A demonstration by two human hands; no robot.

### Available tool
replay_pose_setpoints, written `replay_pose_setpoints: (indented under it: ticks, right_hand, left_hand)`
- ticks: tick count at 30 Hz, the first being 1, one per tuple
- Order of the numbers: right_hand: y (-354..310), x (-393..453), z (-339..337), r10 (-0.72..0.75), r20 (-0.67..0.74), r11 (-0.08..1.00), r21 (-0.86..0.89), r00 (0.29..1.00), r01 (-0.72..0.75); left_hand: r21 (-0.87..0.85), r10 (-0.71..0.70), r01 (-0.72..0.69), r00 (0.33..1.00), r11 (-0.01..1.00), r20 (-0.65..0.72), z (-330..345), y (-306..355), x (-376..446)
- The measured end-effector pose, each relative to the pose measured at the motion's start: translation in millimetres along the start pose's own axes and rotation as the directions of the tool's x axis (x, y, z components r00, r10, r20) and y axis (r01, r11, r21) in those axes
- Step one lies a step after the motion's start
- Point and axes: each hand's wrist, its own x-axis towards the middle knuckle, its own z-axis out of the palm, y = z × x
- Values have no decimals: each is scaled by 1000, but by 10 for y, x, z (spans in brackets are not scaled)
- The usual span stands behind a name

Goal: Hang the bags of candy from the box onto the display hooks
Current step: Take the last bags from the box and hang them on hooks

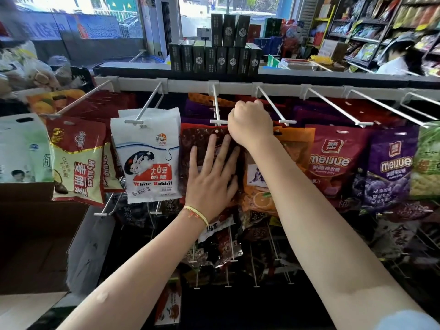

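A dark red candy bag (191, 148) hangs at the front of a white display hook (216, 108) in the middle of the rack. My left hand (212, 177) lies flat against the front of this bag with its fingers straight. My right hand (250, 125) is curled at the bag's top right corner, next to the hook's tip; what its fingers hold is hidden behind the hand. An open cardboard box (35, 246) stands at the lower left, with a white and green bag (23, 151) standing at its far edge.
White Rabbit bags (152, 158) and Mylikes bags (78, 163) hang to the left; an orange bag (295, 148) and Meijue bags (338, 163) hang to the right. Bare hooks (371, 108) jut out at the upper right. Lower hooks (228, 246) carry dark packets. A person (400, 58) stands far right.
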Motion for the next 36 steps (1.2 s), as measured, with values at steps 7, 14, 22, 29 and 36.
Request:
replay_pose_setpoints:
  ticks: [7, 14, 22, 29, 36]
  right_hand:
    - [-20, 62, -10, 56, 116, 998, 30, 992, -59]
    - [54, -106, -50, -34, 63, 998, 59, 997, 30]
    - [150, -354, -140, -120, -109, 988, 80, 987, 129]
    - [211, -436, 192, -235, -416, 955, 68, 879, 288]
    - [63, -372, 429, -79, -446, 982, -191, 891, -9]
  left_hand:
    - [-2, 32, -32, 999, 999, -10, -12, -66, -6]
    - [-33, 46, -46, 999, 998, 5, -17, -90, -4]
    - [-73, -8, 13, 997, 997, 70, -44, -29, 39]
    - [-54, -57, 60, 997, 997, 57, 31, 24, -187]
    - [-23, -96, 98, 992, 995, 79, 37, 92, -251]
